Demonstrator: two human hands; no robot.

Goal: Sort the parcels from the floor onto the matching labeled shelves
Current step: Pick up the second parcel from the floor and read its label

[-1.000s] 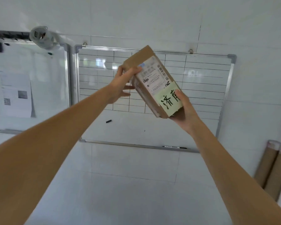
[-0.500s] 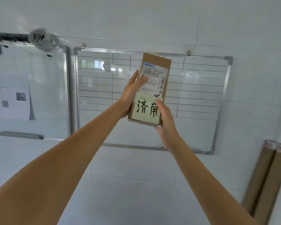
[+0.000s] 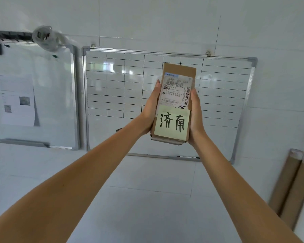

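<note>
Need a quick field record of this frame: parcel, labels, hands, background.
parcel: brown cardboard box, held upright in front of the wall
note: yellow sticky note on the lower front, handwritten 济南
shipping label: white printed label with barcodes, above the note
left hand: grips the box's left side
right hand: grips the box's right side
behind: gridded whiteboard; second whiteboard to its left with a paper sheet
lower right: cardboard tubes leaning on the wall
shelves: not in view

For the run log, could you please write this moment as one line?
brown cardboard parcel upright | left hand, right hand grip sides | yellow sticky note facing camera | no shelf visible
</note>
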